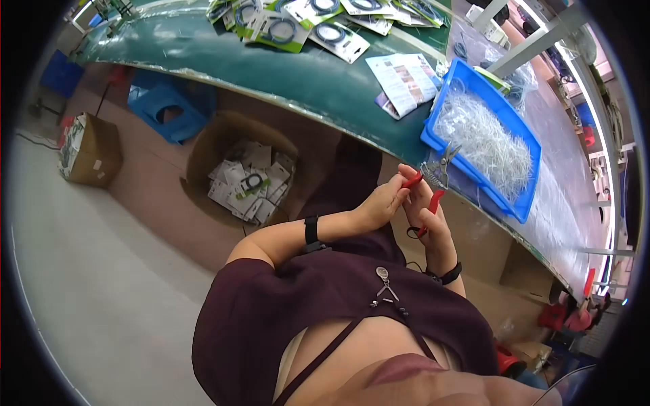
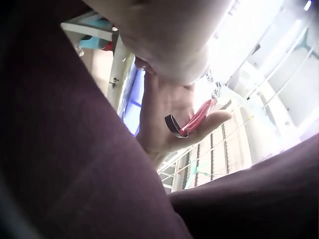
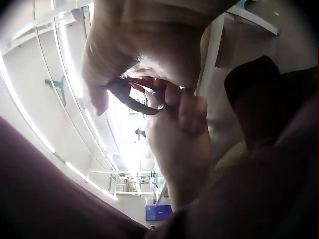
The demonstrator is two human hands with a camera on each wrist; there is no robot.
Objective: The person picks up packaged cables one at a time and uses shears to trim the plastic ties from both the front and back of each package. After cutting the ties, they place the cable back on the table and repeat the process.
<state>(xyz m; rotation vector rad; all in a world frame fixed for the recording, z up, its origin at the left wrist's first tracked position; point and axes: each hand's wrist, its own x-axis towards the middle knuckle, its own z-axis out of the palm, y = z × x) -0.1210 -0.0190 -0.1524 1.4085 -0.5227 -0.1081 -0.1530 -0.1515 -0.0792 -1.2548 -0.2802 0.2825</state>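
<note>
Red-handled cutters (image 1: pixel 436 201) with a metal spring and spread handles are between both hands, their metal head over the table edge. My right hand (image 1: pixel 433 227) grips them, the thumb along one handle. The fingers of my left hand (image 1: pixel 379 206) are curled at the other handle, against the right fingers. In the left wrist view, a red handle (image 2: pixel 200 115) with a dark loop (image 2: pixel 174 127) lies across the right palm (image 2: pixel 162 114). Seen from the right wrist, the left hand (image 3: pixel 179 144) meets the right hand (image 3: pixel 144 40) beside the dark loop (image 3: pixel 134 103).
A blue tray (image 1: pixel 428 137) of clear thin pieces stands on the green table (image 1: pixel 223 64), near a printed leaflet (image 1: pixel 405 81) and packaged cables (image 1: pixel 281 30). Below are a carton (image 1: pixel 203 152) of packages, a blue stool (image 1: pixel 162 108) and another carton (image 1: pixel 101 152).
</note>
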